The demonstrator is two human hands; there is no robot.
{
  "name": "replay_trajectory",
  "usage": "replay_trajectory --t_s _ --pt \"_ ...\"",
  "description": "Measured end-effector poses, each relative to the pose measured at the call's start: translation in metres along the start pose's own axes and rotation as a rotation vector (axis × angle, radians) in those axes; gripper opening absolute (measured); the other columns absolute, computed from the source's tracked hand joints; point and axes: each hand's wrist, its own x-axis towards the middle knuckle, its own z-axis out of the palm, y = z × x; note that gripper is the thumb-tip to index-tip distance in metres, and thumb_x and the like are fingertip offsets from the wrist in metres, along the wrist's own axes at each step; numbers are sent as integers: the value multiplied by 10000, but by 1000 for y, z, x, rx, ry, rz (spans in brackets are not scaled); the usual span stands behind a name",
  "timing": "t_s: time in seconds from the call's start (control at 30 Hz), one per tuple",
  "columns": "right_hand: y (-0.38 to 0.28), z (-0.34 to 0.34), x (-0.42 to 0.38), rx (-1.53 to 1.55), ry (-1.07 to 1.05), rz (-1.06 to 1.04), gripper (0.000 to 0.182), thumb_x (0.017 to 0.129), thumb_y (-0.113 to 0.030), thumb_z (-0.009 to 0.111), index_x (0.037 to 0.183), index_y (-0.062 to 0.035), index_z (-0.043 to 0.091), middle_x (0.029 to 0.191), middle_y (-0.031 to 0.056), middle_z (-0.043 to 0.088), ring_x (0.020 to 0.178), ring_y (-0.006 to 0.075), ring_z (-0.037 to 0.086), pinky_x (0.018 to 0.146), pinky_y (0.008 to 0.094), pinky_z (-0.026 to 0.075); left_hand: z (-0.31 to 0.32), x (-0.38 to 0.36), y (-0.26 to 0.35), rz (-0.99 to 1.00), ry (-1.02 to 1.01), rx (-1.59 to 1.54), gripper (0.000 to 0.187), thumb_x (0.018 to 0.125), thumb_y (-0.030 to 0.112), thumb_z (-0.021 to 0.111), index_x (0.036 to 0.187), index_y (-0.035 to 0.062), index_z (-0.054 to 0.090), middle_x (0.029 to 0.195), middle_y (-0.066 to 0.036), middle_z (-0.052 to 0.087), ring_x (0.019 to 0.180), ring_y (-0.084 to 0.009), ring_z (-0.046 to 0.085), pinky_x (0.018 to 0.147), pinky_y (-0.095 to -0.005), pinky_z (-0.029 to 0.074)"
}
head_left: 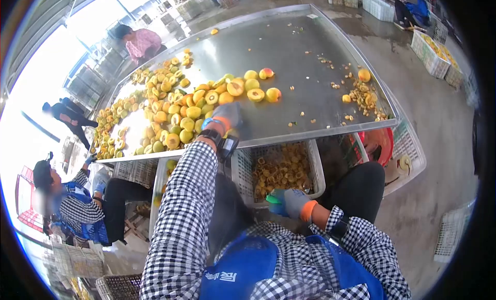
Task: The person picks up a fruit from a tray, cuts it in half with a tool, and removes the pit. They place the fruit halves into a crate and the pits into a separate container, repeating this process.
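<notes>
My left hand [227, 118], in a grey glove, reaches over the near edge of the metal table [289, 47], beside a pile of yellow-orange fruit, many pieces halved [194, 112]. Its fingers are mostly hidden, and what it touches cannot be made out. Low in front of my lap, my right hand [293, 203], gloved in grey with an orange cuff, is closed around a green-handled tool [274, 199]. Just beyond that hand sits a white crate [318, 171] holding brownish-yellow fruit scraps [284, 171].
Pits and scraps [366, 99] lie at the table's right end. Below are a red basin [381, 145] and another crate [418, 155]. A co-worker in a checked shirt [77, 204] sits at the left. One person in pink [142, 44] is across the table; another bends at far left.
</notes>
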Motion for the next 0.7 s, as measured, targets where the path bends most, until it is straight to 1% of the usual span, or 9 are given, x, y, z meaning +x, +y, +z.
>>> replay_trajectory --t_s 0.03,0.13,0.23,0.33,0.37,0.47,0.5,0.63,0.7 --pt "6 2 3 -9 54 14 455 835 -456 665 1138 -118 650 1007 181 689 927 378 654 799 438 514 -5 -6 2 23 46 -11 545 777 268 705 1266 106 528 1129 -177 656 1059 -360 632 889 -452 506" --pt "20 2 3 -10 123 -132 446 839 -442 671 1147 -120 652 1004 170 692 935 372 653 802 434 514 10 -9 -8 140 249 -91 614 737 233 731 1305 132 518 1161 -163 645 1050 -358 631 890 -446 507" --pt "23 6 9 52 134 10 435 848 -420 677 1141 -99 652 1013 177 689 940 371 653 800 432 515 26 -10 -25 183 495 -320 633 732 214 710 1335 164 526 1155 -154 654 1032 -337 639 892 -419 508" --pt "35 17 11 47 169 -136 377 852 -390 672 1113 -117 653 1047 195 679 979 386 647 844 445 505 12 -22 -23 127 311 -589 594 749 224 696 1320 162 544 1132 -158 667 1030 -326 641 894 -406 502" --pt "36 20 9 55 121 -77 378 852 -383 676 1115 -114 650 1049 195 678 981 386 647 845 444 505 19 -12 -30 149 205 -425 581 778 291 688 1323 157 540 1105 -161 678 1042 -332 639 906 -411 492" --pt "8 -3 5 60 48 22 382 851 -367 682 1122 -100 643 1051 196 677 984 387 646 846 443 501 35 -9 -22 108 160 -329 577 789 335 711 1298 104 569 1106 -196 670 966 -319 666 866 -392 505" --pt "5 -4 3 56 52 12 385 852 -363 682 1125 -94 640 1048 198 677 983 387 646 847 444 500 26 -18 -11 115 110 -329 675 782 436 721 1340 106 533 1102 -213 665 998 -340 654 859 -414 499" --pt "12 3 3 25 88 -114 378 859 -346 673 1122 -77 632 1037 202 677 973 380 652 840 451 497 21 -21 18 77 98 -147 683 752 434 736 1314 101 537 1107 -208 661 1038 -358 635 877 -434 491" --pt "2 -5 1 14 25 -20 368 857 -332 675 1121 -79 633 1035 203 677 968 379 653 837 453 497 13 -21 25 93 85 -117 649 728 424 735 1264 101 563 1146 -185 655 1083 -358 618 913 -438 487"
